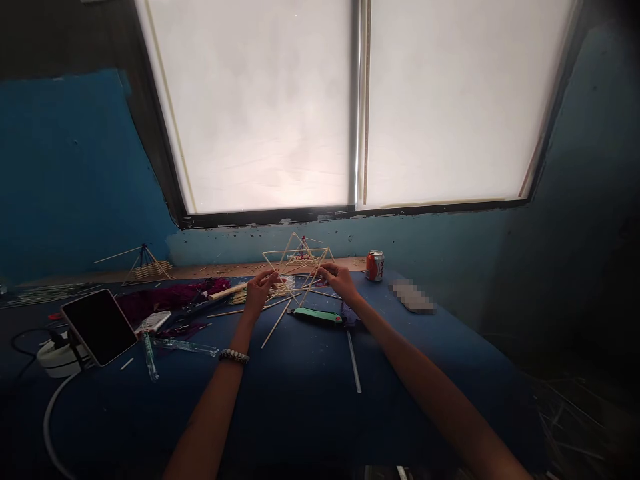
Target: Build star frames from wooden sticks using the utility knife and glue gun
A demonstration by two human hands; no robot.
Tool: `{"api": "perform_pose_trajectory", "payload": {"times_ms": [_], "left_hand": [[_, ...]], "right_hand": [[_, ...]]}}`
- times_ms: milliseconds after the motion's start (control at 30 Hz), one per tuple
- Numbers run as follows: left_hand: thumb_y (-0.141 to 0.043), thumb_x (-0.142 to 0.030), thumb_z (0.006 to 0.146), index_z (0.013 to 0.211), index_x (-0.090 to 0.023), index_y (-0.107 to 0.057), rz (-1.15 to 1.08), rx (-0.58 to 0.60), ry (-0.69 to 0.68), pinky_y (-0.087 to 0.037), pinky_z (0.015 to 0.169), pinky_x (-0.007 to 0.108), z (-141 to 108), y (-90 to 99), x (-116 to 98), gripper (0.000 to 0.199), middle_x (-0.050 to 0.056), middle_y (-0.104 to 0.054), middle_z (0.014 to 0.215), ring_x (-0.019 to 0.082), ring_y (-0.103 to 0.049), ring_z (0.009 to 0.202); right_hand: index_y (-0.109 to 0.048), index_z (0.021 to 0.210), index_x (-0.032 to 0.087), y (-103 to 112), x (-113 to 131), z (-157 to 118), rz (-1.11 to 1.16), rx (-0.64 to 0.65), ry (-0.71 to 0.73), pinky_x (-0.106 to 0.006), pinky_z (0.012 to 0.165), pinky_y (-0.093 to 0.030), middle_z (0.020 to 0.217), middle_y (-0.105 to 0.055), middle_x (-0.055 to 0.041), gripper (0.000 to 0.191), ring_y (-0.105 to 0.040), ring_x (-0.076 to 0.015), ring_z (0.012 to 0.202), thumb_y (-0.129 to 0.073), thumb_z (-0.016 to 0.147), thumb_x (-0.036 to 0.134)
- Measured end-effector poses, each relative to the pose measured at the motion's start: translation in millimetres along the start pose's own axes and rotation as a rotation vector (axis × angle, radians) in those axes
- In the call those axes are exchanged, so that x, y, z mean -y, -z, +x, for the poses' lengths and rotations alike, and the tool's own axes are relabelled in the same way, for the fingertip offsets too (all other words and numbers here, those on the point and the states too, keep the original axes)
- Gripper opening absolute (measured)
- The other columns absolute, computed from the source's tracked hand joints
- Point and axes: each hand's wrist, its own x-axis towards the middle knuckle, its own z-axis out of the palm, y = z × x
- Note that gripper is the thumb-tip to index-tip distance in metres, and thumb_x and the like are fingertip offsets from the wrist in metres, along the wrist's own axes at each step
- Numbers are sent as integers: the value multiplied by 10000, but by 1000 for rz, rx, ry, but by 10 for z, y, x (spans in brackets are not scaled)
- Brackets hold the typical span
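A star-shaped frame [295,251] of thin wooden sticks is held upright above the table between my two hands. My left hand [262,289] pinches its left lower part, fingers closed on the sticks. On the other side, my right hand [340,280] grips a stick near the right crossing. Just below the frame's lower tip lies a green utility knife [316,316]. Beside the knife sits a dark purple object [349,313], and a clear rod [354,363] points from it toward me. Loose wooden sticks [276,325] lie under and left of the frame.
A soda can [375,266] stands at the back right, near a blurred-out item [413,297]. Leftward are a tablet [101,327], a white round cabled device [63,359], clear-handled tools [185,345], purple material [167,300] and a small stick structure [150,269]. The wall [320,230] rises behind.
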Motion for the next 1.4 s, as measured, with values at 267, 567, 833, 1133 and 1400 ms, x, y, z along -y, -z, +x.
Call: {"api": "perform_pose_trajectory", "payload": {"times_ms": [267, 567, 833, 1133, 1400], "left_hand": [[-706, -711, 721, 1034, -167, -741, 10, -5, -26, -423, 469, 250, 31, 13, 71, 628, 137, -784, 876, 177, -608, 628], [-720, -695, 716, 1046, -176, -737, -9, 2, -13, -437, 463, 248, 11, 9, 33, 615, 131, -781, 871, 164, -571, 609], [-748, -686, 691, 996, -164, -743, -49, -29, -1, -394, 440, 230, 31, 9, 62, 605, 121, -774, 836, 135, -537, 563], [-742, -683, 681, 1021, -162, -748, -63, -40, 9, -390, 445, 225, 34, 12, 79, 622, 122, -785, 842, 134, -532, 561], [-744, -700, 678, 1028, -155, -777, -13, 23, 15, -399, 442, 222, 398, 229, -66, 649, 137, -780, 850, 146, -570, 588]], "right_hand": [[-715, 940, 179, 1, 21, -20, -20, 5, -15, -328, 664, -619, 948, -770, -94, 462, -712, -204, 759, -734, 756, 603], [-728, 948, 190, 8, 51, -35, -67, -3, 13, -332, 647, -616, 927, -771, -85, 446, -704, -200, 723, -708, 777, 601], [-736, 948, 188, -2, 26, -30, -50, 3, 1, -351, 651, -618, 946, -773, -100, 464, -701, -212, 725, -730, 756, 611], [-747, 918, 183, -21, 98, -89, -79, 32, -15, -298, 627, -562, 934, -776, -91, 426, -690, -187, 717, -727, 765, 580], [-749, 865, 166, -175, 282, 205, -103, 63, -7, -264, 583, -542, 900, -774, -101, 376, -694, -177, 703, -720, 791, 533]]}}
